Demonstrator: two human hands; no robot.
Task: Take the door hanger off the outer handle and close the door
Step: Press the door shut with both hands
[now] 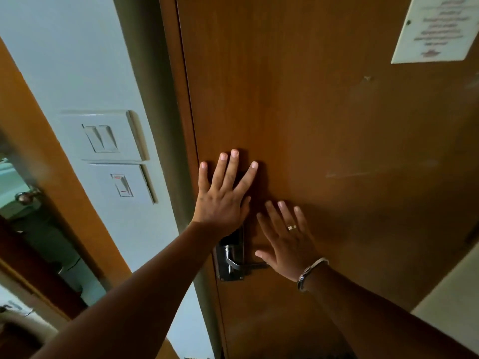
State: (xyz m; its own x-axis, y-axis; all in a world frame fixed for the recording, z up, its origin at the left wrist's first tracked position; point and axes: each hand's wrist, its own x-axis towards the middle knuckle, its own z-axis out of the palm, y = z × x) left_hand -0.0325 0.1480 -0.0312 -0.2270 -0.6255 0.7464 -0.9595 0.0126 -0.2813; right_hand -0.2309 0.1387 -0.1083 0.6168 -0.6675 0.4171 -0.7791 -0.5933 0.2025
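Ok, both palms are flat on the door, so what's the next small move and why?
Probably one last firm push, then let go. The left hand and right hand lie open on the door, its edge looks flush with the frame, and neither holds the lever handle. No door hanger is in view.

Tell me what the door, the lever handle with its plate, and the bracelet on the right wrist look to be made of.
Door: wood or wood-look laminate, brown with vertical grain and a low sheen; which one is unclear.
Lever handle and plate: metal, dark with bright glints along the lever's curve.
Bracelet: silvery metal by its shine, a thin round band.
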